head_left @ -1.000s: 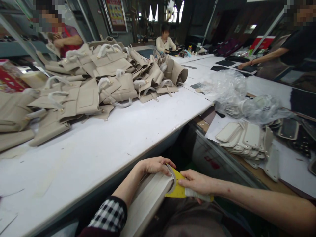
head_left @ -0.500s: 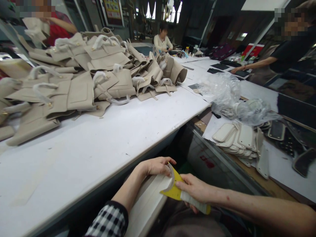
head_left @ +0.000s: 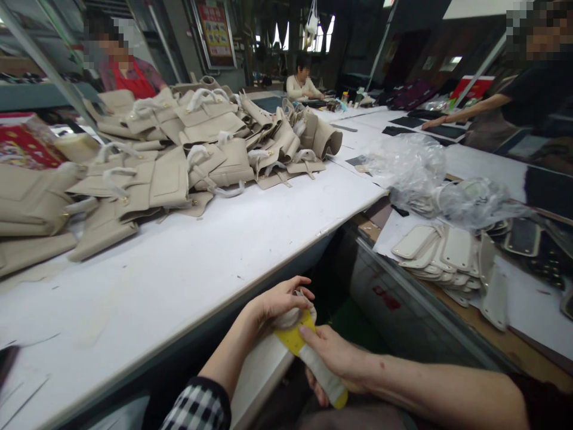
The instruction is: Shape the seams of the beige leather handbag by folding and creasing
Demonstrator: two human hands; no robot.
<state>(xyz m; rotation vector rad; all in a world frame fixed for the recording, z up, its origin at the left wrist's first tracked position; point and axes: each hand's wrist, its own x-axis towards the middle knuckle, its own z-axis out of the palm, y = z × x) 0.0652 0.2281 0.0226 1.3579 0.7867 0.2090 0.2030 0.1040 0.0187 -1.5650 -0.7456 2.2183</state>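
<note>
Head camera is looking down at two bare hands working just off the near edge of the white tabletop (head_left: pixel 201 263). The right hand (head_left: pixel 338 355) is grasping a yellow tool (head_left: pixel 290 338) by its pale-wrapped handle (head_left: pixel 320 371), the thumb pressing on the yellow part. The tool is slanting over a long pale block (head_left: pixel 264 370), its upper end lying beside the left hand (head_left: pixel 277 300). That left hand is bending its fingers around some pale material at the tool's upper end; whether it is gripping firmly, I cannot tell. Beige bags (head_left: pixel 168 179) are lying heaped across the tabletop, while pale flat pieces (head_left: pixel 457 246) are sitting stacked to the right, near crumpled clear plastic (head_left: pixel 407 158).
</note>
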